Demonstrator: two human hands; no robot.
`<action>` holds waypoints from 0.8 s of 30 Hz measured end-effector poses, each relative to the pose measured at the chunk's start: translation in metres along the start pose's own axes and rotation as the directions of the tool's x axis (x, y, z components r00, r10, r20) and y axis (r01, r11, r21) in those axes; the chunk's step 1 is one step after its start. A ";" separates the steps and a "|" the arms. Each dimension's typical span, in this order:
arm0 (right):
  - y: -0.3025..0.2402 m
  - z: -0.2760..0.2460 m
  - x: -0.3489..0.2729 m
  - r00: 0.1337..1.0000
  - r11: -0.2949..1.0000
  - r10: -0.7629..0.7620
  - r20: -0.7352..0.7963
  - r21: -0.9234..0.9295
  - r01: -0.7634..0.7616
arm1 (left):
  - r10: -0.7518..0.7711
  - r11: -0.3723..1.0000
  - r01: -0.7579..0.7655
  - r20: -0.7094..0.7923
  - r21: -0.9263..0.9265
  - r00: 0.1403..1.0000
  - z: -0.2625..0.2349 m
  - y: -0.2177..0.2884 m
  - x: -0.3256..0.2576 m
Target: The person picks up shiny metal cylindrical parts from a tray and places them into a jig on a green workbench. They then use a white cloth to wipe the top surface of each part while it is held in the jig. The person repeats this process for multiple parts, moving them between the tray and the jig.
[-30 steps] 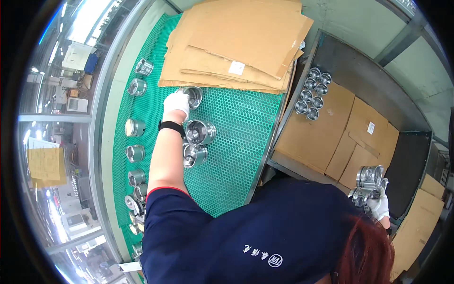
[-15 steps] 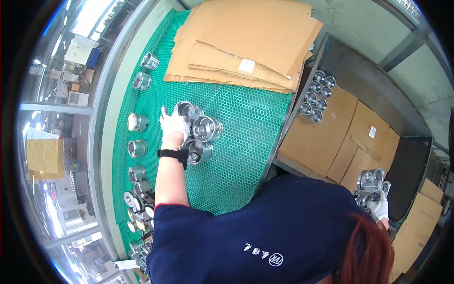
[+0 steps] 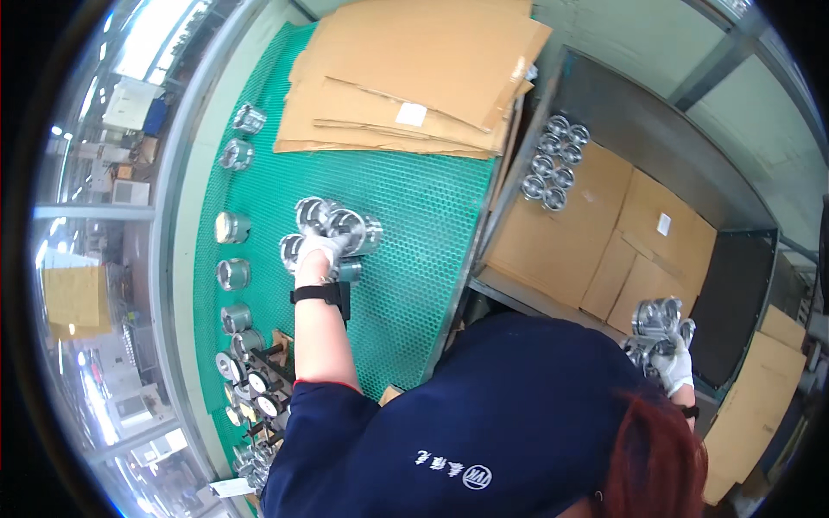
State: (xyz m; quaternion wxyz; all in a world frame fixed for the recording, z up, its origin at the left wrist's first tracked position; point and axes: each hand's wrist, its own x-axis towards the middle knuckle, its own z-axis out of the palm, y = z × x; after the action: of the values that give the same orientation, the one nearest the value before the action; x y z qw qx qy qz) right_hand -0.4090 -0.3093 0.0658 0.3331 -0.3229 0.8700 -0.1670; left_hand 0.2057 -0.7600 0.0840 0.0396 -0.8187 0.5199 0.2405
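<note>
Silver engine pistons [image 3: 345,226] stand bunched on the green perforated mat [image 3: 414,203]. In among them is my left hand [image 3: 321,250], white-gloved, its fingers closed around pistons and partly hidden by them. One piston [image 3: 291,251] shows on the hand's left side; another [image 3: 349,270] lies by the wrist on the right. At the far right my right hand [image 3: 675,368], gloved too, grips a cluster of several pistons [image 3: 656,318] beside the bin. Its fingertips are hidden behind the metal.
Single pistons [image 3: 233,274] line the mat's left edge, above black fixtures with round white faces [image 3: 269,404]. Flat cardboard sheets [image 3: 414,78] cover the mat's far end. Right of it, a deep metal bin [image 3: 639,112] holds cardboard lining [image 3: 570,250] and a group of pistons [image 3: 553,164].
My left hand has gone from the left side of the bunched pistons in among them, and its spread fingers have closed. The right hand still grips its cluster. The whole view has shifted slightly.
</note>
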 end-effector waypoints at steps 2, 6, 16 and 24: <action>-0.025 -0.008 -0.002 1.000 0.998 0.002 0.002 -0.064 -0.001 | -0.121 0.963 0.122 0.020 -0.241 0.992 0.022 -0.028 0.027; 0.014 -0.002 0.002 0.998 0.998 0.063 0.005 0.009 -0.063 | -0.171 0.985 0.172 -0.078 0.015 0.982 0.017 0.021 0.012; 0.036 -0.040 0.015 1.000 0.997 -0.009 -0.007 0.072 0.010 | -0.070 0.892 0.098 0.078 -0.442 0.994 0.038 -0.020 -0.052; 0.122 -0.050 0.096 0.996 0.994 -0.076 0.034 -0.074 0.079 | 0.167 0.932 -0.031 0.352 -0.361 0.921 0.017 0.118 -0.248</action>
State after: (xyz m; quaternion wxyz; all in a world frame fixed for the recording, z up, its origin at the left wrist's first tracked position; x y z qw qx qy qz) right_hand -0.5532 -0.2804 -0.0052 0.3275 -0.3714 0.8572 -0.1416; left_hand 0.0114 -0.6021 0.1985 -0.0191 -0.7234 0.4929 0.4831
